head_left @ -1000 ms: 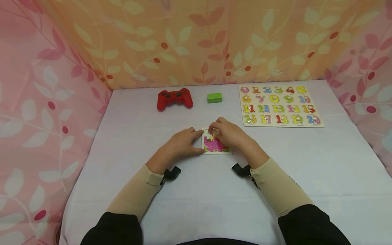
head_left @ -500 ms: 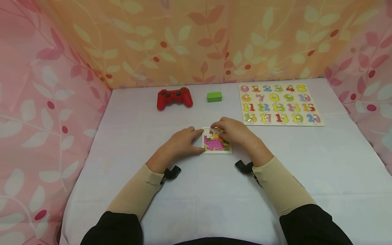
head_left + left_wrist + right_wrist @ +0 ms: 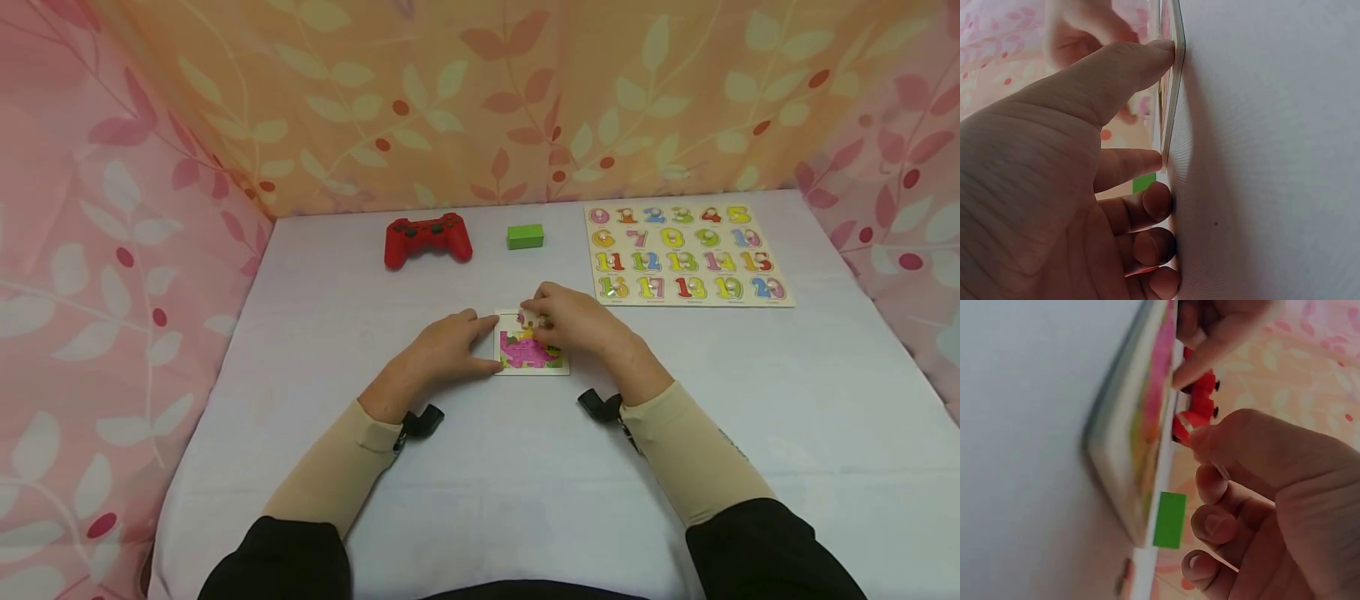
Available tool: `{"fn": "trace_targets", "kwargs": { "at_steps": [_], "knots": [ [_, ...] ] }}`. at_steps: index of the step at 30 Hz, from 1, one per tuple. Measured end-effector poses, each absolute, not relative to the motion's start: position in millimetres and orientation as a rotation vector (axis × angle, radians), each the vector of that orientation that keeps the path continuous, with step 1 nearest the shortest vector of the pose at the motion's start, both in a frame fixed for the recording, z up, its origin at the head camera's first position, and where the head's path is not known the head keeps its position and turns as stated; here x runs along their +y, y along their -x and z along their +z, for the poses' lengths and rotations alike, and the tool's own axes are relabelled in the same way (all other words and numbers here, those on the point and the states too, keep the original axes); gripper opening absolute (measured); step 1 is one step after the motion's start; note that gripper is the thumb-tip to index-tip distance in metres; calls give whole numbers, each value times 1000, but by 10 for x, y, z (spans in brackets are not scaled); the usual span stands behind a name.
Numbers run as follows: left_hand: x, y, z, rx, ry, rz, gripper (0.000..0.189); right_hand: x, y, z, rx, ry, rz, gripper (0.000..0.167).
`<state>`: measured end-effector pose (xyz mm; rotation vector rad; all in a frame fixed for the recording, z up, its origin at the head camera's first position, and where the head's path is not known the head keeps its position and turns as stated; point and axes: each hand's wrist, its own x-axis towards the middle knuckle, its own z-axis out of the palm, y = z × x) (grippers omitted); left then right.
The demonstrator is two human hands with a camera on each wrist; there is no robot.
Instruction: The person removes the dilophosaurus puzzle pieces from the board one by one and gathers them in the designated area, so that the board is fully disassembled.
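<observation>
A small square jigsaw board (image 3: 534,372) with a pink dinosaur picture lies on the white cloth between the hands. My left hand (image 3: 438,354) steadies its left side, thumb on the near corner and index finger on the far corner. In the left wrist view the other fingers of that hand rest on the cloth. Over the board's far right part, my right hand (image 3: 576,323) pinches a thin puzzle piece (image 3: 1186,422) between thumb and fingers. The right wrist view shows this piece nearly edge-on, above the board's surface. The right hand covers the board's upper right corner.
Behind the board lie a red game controller (image 3: 427,242) and a green block (image 3: 525,237). A number puzzle board (image 3: 693,298) with knobbed pieces sits at the back right. Patterned cloth walls (image 3: 480,108) stand behind and on both sides of the table.
My right hand has shifted slightly right, uncovering more of the dinosaur picture, its fingers still by the far edge. My left hand stays in place on the jigsaw board.
</observation>
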<state>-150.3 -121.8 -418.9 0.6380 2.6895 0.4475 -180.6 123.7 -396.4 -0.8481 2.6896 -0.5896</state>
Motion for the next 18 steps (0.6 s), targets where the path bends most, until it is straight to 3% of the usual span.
{"fn": "trace_targets", "kwargs": {
  "at_steps": [18],
  "knots": [
    [-1207,1495,-4172,2686,-650,433,86,1622,1571,-3279,2794,886,-915,48]
  ]
}}
